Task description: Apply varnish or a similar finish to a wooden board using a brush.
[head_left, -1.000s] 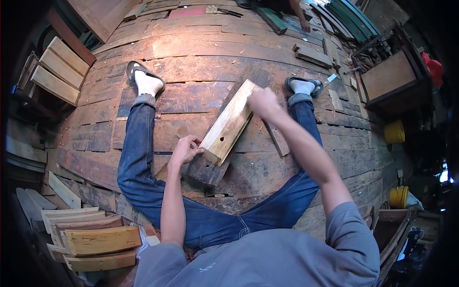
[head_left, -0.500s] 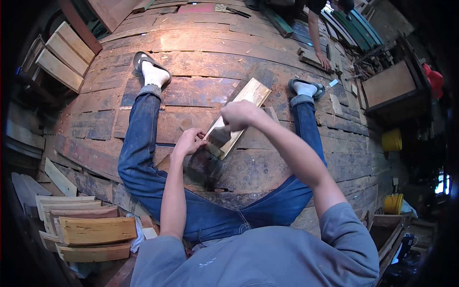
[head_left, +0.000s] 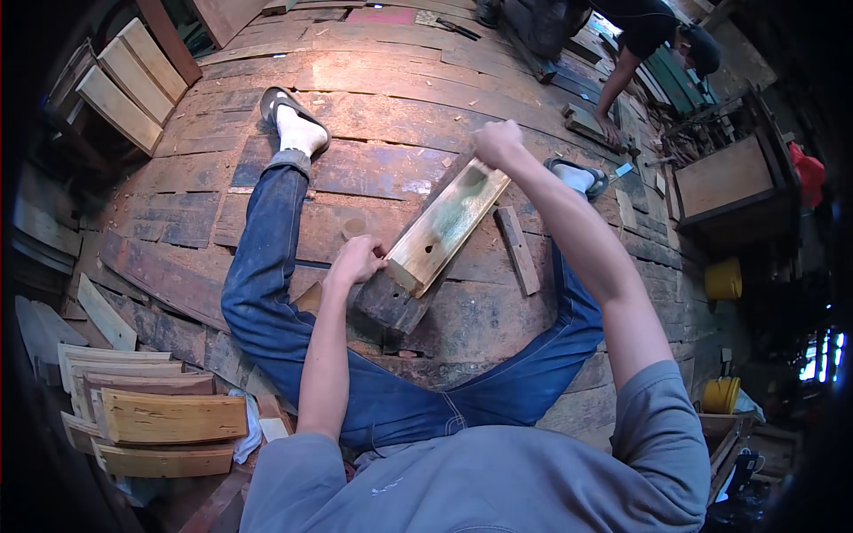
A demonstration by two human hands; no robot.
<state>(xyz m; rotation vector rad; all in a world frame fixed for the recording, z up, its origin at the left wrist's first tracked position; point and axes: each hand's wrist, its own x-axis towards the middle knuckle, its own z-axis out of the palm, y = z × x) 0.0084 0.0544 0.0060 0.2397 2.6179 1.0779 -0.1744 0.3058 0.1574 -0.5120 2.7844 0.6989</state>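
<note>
While the person sits on the plank floor (head_left: 373, 98) with legs spread, a pale wooden board (head_left: 449, 226) lies slanting between the knees, its near end propped on a dark, rough wood block (head_left: 389, 306). Left hand (head_left: 355, 260) is closed on the board's near end, pinning it to the block. Right hand (head_left: 498, 144) is closed in a fist at the board's far end; whether it grips a tool or the board itself, cannot tell.

Progress, as judged: work on the board looks mid-way. Face shows one dark round hole and a greenish stain; edges look sawn square, surface not yet clean. A finished stack of similar pale boards (head_left: 160, 417) lies at the person's left, suggesting more of the same is done.

Materials: floor of worn, reddish, cracked planks with chips scattered. A narrow dark wood strip (head_left: 518, 249) lies just beside the board. Another person (head_left: 649, 35) bends over timber well apart, at the far side.
</note>
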